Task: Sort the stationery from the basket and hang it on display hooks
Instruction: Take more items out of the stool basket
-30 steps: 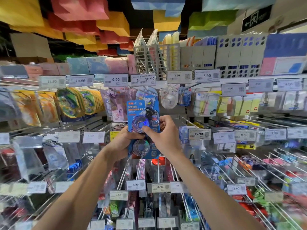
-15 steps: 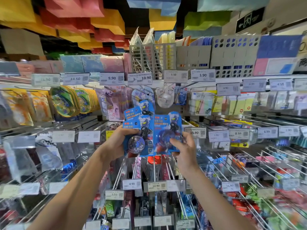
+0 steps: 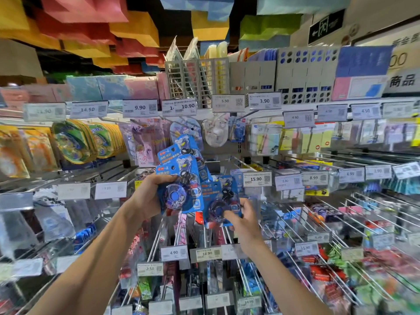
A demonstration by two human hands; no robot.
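My left hand (image 3: 148, 196) grips a fanned stack of blue blister packs (image 3: 181, 176), each with a round blue disc in a clear bubble. My right hand (image 3: 241, 214) holds a single matching blue pack (image 3: 218, 196) by its lower right part, just right of and below the stack. Both hands are raised in front of a wall of wire display hooks (image 3: 241, 161). The basket is not in view.
Price tags line the hooks, among them 15.90 (image 3: 256, 178), 18.90 (image 3: 205, 253) and 4.90 (image 3: 173, 253). Yellow-green packs (image 3: 75, 142) hang upper left, sticky notes (image 3: 284, 139) upper right. Grey file holders (image 3: 252, 76) stand on the top shelf. Long bare hooks (image 3: 341, 214) stick out at right.
My right hand has drawn one blue pack off the stack and moved it right and down. The left hand keeps the remaining packs, now fanned out.
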